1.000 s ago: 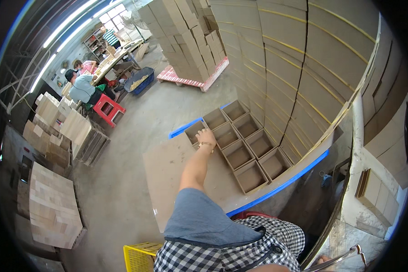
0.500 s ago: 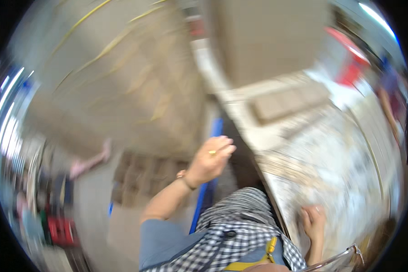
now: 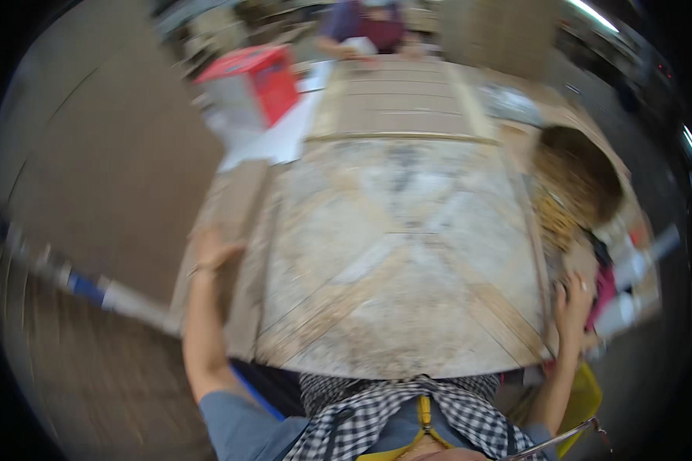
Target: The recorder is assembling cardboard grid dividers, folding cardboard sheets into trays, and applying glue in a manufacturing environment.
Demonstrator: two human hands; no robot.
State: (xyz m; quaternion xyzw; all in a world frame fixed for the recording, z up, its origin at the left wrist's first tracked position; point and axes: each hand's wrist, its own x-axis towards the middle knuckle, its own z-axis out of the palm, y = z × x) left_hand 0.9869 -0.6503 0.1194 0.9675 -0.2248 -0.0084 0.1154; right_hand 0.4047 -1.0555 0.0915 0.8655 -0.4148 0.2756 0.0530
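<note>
My left hand [image 3: 214,251] is at the left side of the table, over a long brown cardboard bundle [image 3: 242,203]. Its thumb points right and stands apart from the blurred fingers; I see nothing in its grasp. By the right edge of a stained, whitish work board [image 3: 392,269] is my right hand [image 3: 573,303], its fingers a little bent and spread, holding nothing that I can make out. Diagonal tan strips cross the board in front of me.
Tall brown cardboard [image 3: 108,154] stands at left. Beyond the board lies a slatted brown panel [image 3: 404,96], with a person [image 3: 365,27] behind it. A red-and-white box [image 3: 250,84] stands at back left, a round brown container [image 3: 577,173] at right. A yellow bin [image 3: 584,403] sits below.
The view has swung right, so the work board now lies straight ahead. My left hand has gone from in front of my body to the cardboard bundle; my right is at the board's right edge.
</note>
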